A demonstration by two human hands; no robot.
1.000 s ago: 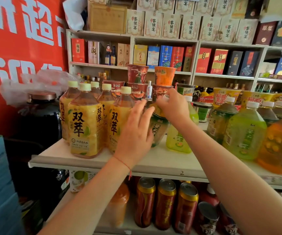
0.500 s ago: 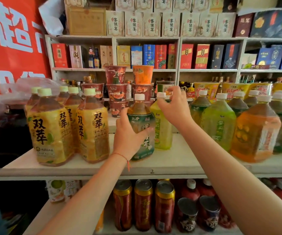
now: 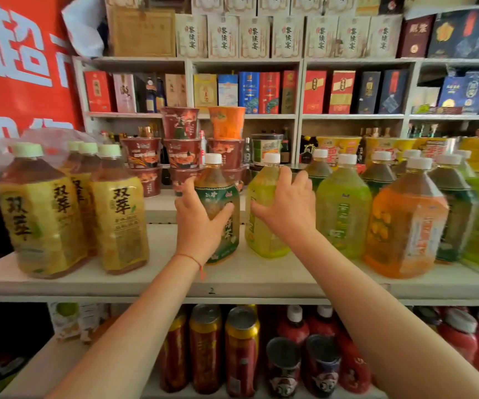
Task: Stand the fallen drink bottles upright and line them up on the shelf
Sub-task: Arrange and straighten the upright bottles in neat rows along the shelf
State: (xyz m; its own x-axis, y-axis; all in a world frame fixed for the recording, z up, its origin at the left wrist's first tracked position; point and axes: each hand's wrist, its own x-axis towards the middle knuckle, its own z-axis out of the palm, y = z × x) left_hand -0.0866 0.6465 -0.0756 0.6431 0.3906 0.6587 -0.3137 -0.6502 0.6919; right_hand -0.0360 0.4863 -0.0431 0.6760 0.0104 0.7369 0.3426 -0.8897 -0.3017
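Midway along the white shelf (image 3: 261, 280), two upright bottles stand side by side: the left hand (image 3: 196, 226) grips a green-labelled brown-tea bottle (image 3: 221, 197), the right hand (image 3: 287, 208) grasps a pale yellow-green plastic bottle (image 3: 261, 226). Toward the shelf's left edge stand four yellow-labelled tea bottles (image 3: 117, 208).

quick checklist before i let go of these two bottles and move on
1. Green-label bottle upright in left hand: ok.
2. Yellow-green bottle upright in right hand: ok.
3. Both bases flat on the shelf: ok for both, as far as the view shows.
4. Both in line with the front row: not ok, they sit further back than the orange bottle.
5. Fallen bottles left on this shelf: none in view.
6. Caps on: ok.
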